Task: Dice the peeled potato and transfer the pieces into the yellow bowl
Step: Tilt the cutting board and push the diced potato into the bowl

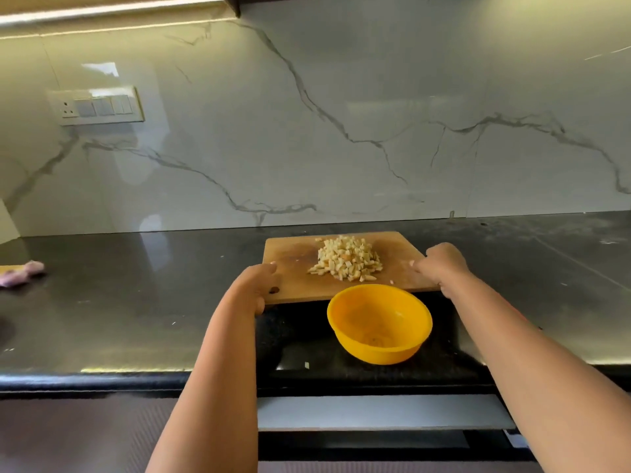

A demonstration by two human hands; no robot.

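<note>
You are facing a dark polished stone bench (136, 302), with a white veined marble wall (341, 114) standing behind it. A rectangular wooden cutting board (293, 268) is sitting toward the back of the bench, and a heap of small diced potato pieces (346, 258) is lying on it. A round yellow plastic bowl (379, 324) is sitting just before the board's near edge. Your left hand (254, 288) is holding the board's left edge and your right hand (440, 262) its right edge. A crumpled cloth (22, 273) is lying far left on the bench, and a switch plate (99, 105) is sitting on the wall's left part.

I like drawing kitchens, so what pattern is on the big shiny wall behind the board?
White marble wall with thin grey veins, seen in the head view.
</note>
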